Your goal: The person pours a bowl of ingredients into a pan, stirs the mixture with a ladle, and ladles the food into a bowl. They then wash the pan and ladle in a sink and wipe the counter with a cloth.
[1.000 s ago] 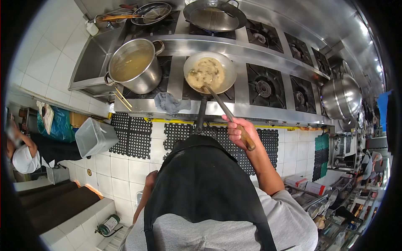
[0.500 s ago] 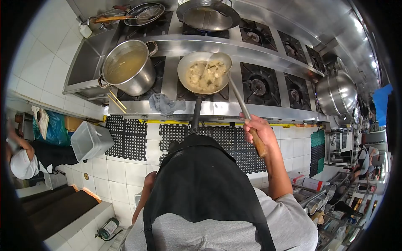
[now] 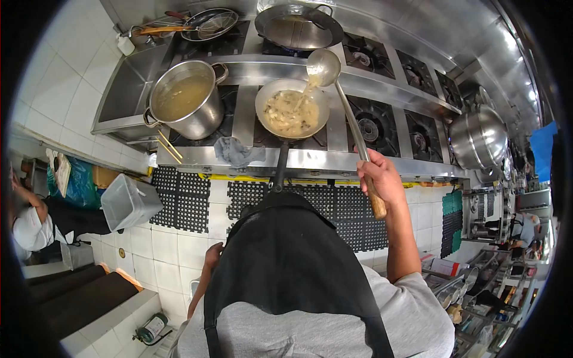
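My right hand (image 3: 382, 179) is closed round the wooden handle of a long ladle (image 3: 352, 119). The ladle's bowl is tilted above the frying pan (image 3: 262, 122), and pale, creamy liquid with bits in it streams down from it. More of this chunky sauce (image 3: 292, 113) fills the pan, which sits on a front burner with its black handle pointing toward me. Beside my apron, my left hand (image 3: 213, 255) hangs low, away from the stove; its fingers are too small and partly hidden to read.
Left of the pan stands a tall steel pot (image 3: 194, 110) of cloudy liquid. A grey cloth (image 3: 239, 152) and wooden chopsticks (image 3: 169, 146) lie by the stove's front edge. Behind is a wide black pan (image 3: 298, 30); at right, a big steel pot (image 3: 477, 137). Another person (image 3: 36, 221) is at far left.
The ladle has risen out of the pan and moved up and to the right, and now pours sauce back into it. My right hand shifted slightly right. My left hand stayed put.
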Tool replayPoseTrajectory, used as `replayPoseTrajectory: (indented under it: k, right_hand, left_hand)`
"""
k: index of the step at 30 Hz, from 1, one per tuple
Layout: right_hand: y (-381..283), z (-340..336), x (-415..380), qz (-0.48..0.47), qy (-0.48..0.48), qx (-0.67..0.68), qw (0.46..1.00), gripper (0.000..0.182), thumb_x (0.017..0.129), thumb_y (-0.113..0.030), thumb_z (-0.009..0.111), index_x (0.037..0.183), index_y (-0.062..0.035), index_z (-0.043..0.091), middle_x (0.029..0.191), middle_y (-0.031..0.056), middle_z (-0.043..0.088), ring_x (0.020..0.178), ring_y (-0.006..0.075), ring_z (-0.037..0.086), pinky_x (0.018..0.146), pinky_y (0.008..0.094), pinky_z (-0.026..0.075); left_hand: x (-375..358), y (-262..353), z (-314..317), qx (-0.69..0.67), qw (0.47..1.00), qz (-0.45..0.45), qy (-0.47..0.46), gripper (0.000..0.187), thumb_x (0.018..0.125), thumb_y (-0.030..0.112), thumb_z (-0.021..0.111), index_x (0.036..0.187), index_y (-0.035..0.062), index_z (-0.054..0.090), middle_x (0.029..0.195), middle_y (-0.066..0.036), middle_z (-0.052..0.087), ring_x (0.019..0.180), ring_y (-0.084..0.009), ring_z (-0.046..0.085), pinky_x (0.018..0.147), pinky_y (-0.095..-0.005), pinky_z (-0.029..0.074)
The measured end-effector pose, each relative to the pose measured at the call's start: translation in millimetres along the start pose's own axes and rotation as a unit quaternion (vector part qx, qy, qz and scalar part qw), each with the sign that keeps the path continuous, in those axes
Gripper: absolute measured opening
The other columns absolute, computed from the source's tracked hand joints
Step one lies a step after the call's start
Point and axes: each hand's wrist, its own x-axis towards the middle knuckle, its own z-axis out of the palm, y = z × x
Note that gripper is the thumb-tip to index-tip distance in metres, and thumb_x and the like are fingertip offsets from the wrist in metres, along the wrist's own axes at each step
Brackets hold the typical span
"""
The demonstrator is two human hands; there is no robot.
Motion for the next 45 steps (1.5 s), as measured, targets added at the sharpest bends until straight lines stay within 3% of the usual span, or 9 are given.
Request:
replayPoseTrajectory:
  k: [10, 13, 24, 29, 31, 33, 37, 40, 45]
  right_hand:
    - [-4, 5, 0, 0.001, 0.006, -0.016, 1.000, 0.040, 0.093, -0.009, 0.065, 0.130, 0.0035, 0.062, 0.073, 0.0025, 0.058, 0.048, 0.0116, 0.053, 0.046, 0.0253, 0.043]
    - [-2, 6, 0, -0.007, 0.001, -0.004, 1.000, 0.019, 0.093, -0.008, 0.062, 0.109, -0.0019, 0.068, 0.074, 0.0010, 0.057, 0.050, 0.0103, 0.053, 0.047, 0.0246, 0.044]
    - [4, 7, -2, 0.004, 0.011, 0.021, 1.000, 0.025, 0.092, -0.007, 0.064, 0.116, -0.0012, 0.068, 0.075, 0.0011, 0.057, 0.051, 0.0105, 0.053, 0.047, 0.0254, 0.043]
    - [8, 3, -7, 0.011, 0.002, 0.000, 1.000, 0.027, 0.092, -0.006, 0.063, 0.118, -0.0016, 0.067, 0.074, 0.0002, 0.057, 0.050, 0.0098, 0.053, 0.047, 0.0251, 0.042]
    - [4, 4, -11, 0.014, 0.002, -0.012, 1.000, 0.026, 0.092, -0.006, 0.062, 0.117, -0.0015, 0.067, 0.074, -0.0004, 0.057, 0.050, 0.0094, 0.052, 0.048, 0.0251, 0.042]
    - [5, 3, -13, 0.013, -0.004, -0.030, 0.999, 0.025, 0.092, -0.006, 0.062, 0.116, -0.0011, 0.067, 0.073, -0.0011, 0.056, 0.050, 0.0090, 0.052, 0.048, 0.0249, 0.042]
    - [0, 1, -17, 0.026, -0.013, -0.061, 0.998, 0.026, 0.093, -0.007, 0.062, 0.117, -0.0004, 0.067, 0.072, -0.0021, 0.055, 0.050, 0.0083, 0.051, 0.048, 0.0243, 0.042]
    - [-5, 1, -17, 0.040, -0.025, -0.076, 0.996, 0.051, 0.092, 0.000, 0.056, 0.143, 0.0002, 0.057, 0.075, 0.0008, 0.058, 0.049, 0.0082, 0.051, 0.047, 0.0224, 0.042]
    - [-12, -8, -21, 0.063, -0.017, -0.077, 0.995, 0.048, 0.092, -0.001, 0.060, 0.140, 0.0002, 0.059, 0.074, -0.0008, 0.057, 0.050, 0.0076, 0.051, 0.048, 0.0232, 0.042]
  left_hand:
    - [11, -56, 4, 0.126, 0.990, 0.066, -0.007, 0.049, 0.089, 0.039, 0.072, 0.118, -0.0001, 0.073, 0.134, -0.020, 0.068, 0.128, -0.0373, 0.062, 0.110, -0.0442, 0.049]
    - [9, -57, 3, 0.137, 0.987, 0.082, 0.001, 0.048, 0.089, 0.038, 0.073, 0.117, -0.0009, 0.072, 0.133, -0.021, 0.068, 0.128, -0.0378, 0.062, 0.110, -0.0438, 0.049]
    - [1, -43, -5, 0.166, 0.977, 0.136, 0.013, 0.048, 0.093, 0.039, 0.072, 0.120, -0.0004, 0.071, 0.125, -0.021, 0.072, 0.118, -0.0344, 0.067, 0.100, -0.0432, 0.054]
    - [43, 169, -30, -0.197, 0.955, -0.198, 0.098, 0.042, 0.100, 0.030, 0.067, 0.126, -0.0026, 0.068, 0.117, -0.014, 0.072, 0.110, -0.0237, 0.068, 0.094, -0.0359, 0.054]
    - [98, 185, -40, -0.066, 0.990, -0.041, 0.122, 0.036, 0.105, 0.034, 0.058, 0.121, 0.0031, 0.070, 0.112, -0.008, 0.074, 0.104, -0.0222, 0.069, 0.092, -0.0341, 0.053]
    - [149, 221, -43, -0.065, 0.974, 0.121, 0.179, 0.037, 0.101, 0.029, 0.066, 0.125, 0.0009, 0.068, 0.120, -0.014, 0.072, 0.113, -0.0266, 0.067, 0.102, -0.0373, 0.050]
    - [212, 308, -36, 0.137, 0.933, 0.177, 0.281, 0.050, 0.091, 0.030, 0.074, 0.136, 0.0080, 0.065, 0.151, -0.024, 0.051, 0.135, -0.0427, 0.050, 0.116, -0.0457, 0.040]
    - [244, 318, 2, 0.194, 0.918, 0.195, 0.287, 0.053, 0.089, 0.032, 0.076, 0.136, 0.0122, 0.065, 0.152, -0.023, 0.049, 0.135, -0.0449, 0.047, 0.114, -0.0523, 0.039]
    - [227, 334, 99, 0.287, 0.889, 0.244, 0.261, 0.048, 0.085, 0.026, 0.075, 0.131, 0.0122, 0.068, 0.142, -0.021, 0.056, 0.129, -0.0397, 0.051, 0.105, -0.0568, 0.039]
